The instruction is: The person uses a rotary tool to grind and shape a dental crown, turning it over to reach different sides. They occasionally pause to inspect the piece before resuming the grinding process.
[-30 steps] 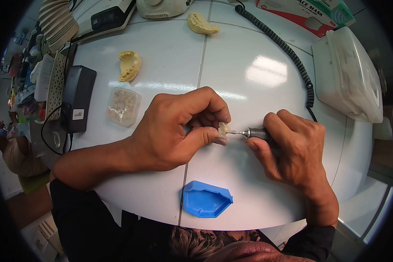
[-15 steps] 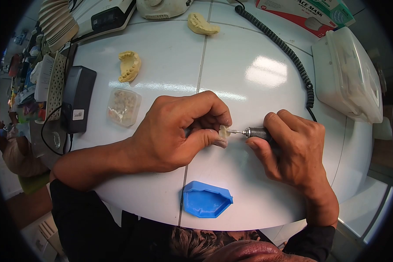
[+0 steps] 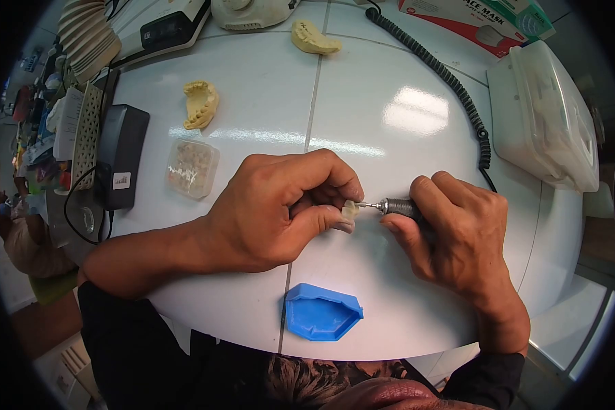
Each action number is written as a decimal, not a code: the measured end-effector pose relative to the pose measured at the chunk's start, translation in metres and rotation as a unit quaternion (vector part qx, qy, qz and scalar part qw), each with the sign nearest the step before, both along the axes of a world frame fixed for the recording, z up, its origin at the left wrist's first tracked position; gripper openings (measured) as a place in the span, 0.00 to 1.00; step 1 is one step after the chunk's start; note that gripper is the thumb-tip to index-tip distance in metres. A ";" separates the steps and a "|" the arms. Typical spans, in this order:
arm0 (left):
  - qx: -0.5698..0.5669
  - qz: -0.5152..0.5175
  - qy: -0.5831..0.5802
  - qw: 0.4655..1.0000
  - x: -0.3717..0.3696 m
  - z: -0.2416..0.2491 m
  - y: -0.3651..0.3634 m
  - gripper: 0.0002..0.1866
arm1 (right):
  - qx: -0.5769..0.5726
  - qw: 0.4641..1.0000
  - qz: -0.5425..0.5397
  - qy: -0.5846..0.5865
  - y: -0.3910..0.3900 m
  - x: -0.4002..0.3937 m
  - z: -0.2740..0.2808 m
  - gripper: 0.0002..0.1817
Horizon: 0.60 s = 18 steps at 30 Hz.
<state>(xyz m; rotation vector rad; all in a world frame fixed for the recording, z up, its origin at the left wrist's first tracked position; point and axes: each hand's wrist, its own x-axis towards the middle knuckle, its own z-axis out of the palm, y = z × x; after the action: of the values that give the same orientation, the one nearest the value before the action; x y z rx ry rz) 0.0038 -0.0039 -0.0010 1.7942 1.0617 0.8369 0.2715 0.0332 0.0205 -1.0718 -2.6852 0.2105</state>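
My left hand [image 3: 273, 208] pinches a small, pale, translucent dental piece [image 3: 350, 210] between thumb and fingertips; its exact kind is too small to tell. In my right hand [image 3: 463, 232] is a dental handpiece [image 3: 402, 207] with a dark knurled grip, its thin metal bur [image 3: 369, 205] pointing left and meeting the piece. The fingers wrap the grip and the thumb lies along its near side. Below the hands sits a blue plastic tray [image 3: 324, 316]. A clear box of small pale bits [image 3: 193, 169] stands beyond my left forearm.
Two yellow plaster dental models [image 3: 201, 104] [image 3: 314, 37] lie farther back. A coiled black cord [image 3: 444, 65] runs down the right, near a translucent lidded container [image 3: 543, 116] and a face mask box [image 3: 478, 24]. A black adapter [image 3: 123, 156] stands left. Another person's arm shows far left.
The small piece has tilted slightly in my left fingertips, and the bur now meets it nearer its upper edge. Both hands otherwise stay almost in place.
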 end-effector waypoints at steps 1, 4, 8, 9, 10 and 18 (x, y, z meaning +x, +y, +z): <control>0.003 -0.002 0.000 1.000 0.000 0.000 0.000 0.11 | -0.003 1.000 0.003 0.001 0.000 0.000 0.001 0.24; 0.002 0.005 0.007 1.000 0.000 0.001 0.000 0.12 | 0.013 1.000 -0.007 -0.006 -0.002 -0.001 -0.001 0.24; -0.003 0.007 0.014 1.000 0.000 0.002 -0.001 0.12 | 0.011 1.000 -0.009 -0.010 -0.004 -0.001 -0.001 0.23; -0.003 0.006 0.014 1.000 0.000 0.002 -0.001 0.12 | 0.014 1.000 -0.009 -0.009 -0.004 -0.001 -0.001 0.23; 0.000 0.006 0.014 1.000 0.000 0.001 0.000 0.12 | 0.018 1.000 -0.009 -0.008 -0.003 -0.001 -0.002 0.23; 0.009 0.005 0.014 1.000 0.000 0.000 -0.001 0.12 | 0.008 1.000 -0.009 -0.007 -0.002 0.000 0.001 0.22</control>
<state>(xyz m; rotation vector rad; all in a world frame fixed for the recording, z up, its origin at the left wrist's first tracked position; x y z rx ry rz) 0.0034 -0.0046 -0.0008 1.8215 1.0845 0.8328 0.2713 0.0315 0.0213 -1.0954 -2.6846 0.1775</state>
